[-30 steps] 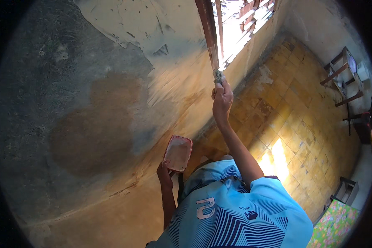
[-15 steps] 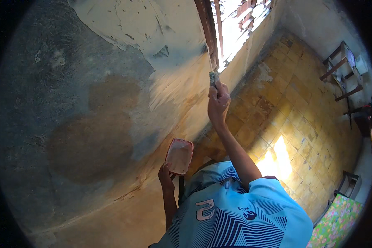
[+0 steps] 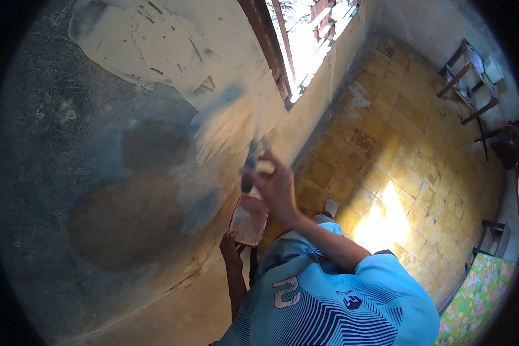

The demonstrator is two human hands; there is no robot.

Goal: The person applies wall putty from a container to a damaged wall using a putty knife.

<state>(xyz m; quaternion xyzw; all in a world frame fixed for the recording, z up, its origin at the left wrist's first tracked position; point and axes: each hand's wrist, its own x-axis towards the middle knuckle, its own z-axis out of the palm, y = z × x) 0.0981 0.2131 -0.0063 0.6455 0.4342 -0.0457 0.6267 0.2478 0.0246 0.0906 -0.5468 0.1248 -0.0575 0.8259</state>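
Note:
My left hand (image 3: 230, 245) grips the near left side of a red-rimmed rectangular tub (image 3: 264, 218), held beside the wall. Pale paste (image 3: 249, 222) coats its inside. Just above the tub's far edge is my right hand (image 3: 277, 187), closed round the dark handle of a putty knife (image 3: 250, 167), some fingers stretched out. Motion smears the knife, and its blade is barely visible. Ahead and left, the wall carries a spread of pale plaster (image 3: 150, 43) with knife marks; bare grey wall (image 3: 34, 155) lies to its left.
A bright slatted window (image 3: 311, 40) with a dark wooden frame (image 3: 268, 49) opens in the wall ahead. Yellow tiles (image 3: 409, 144) cover the floor at right. Wooden furniture (image 3: 470, 81) stands at the far right, and a flowered green cloth (image 3: 478, 294) lies at the near right.
My right hand has come down and left from the window frame's lower corner to above the tub, bringing the putty knife. The left hand and tub stay nearly in place. My view has shifted slightly.

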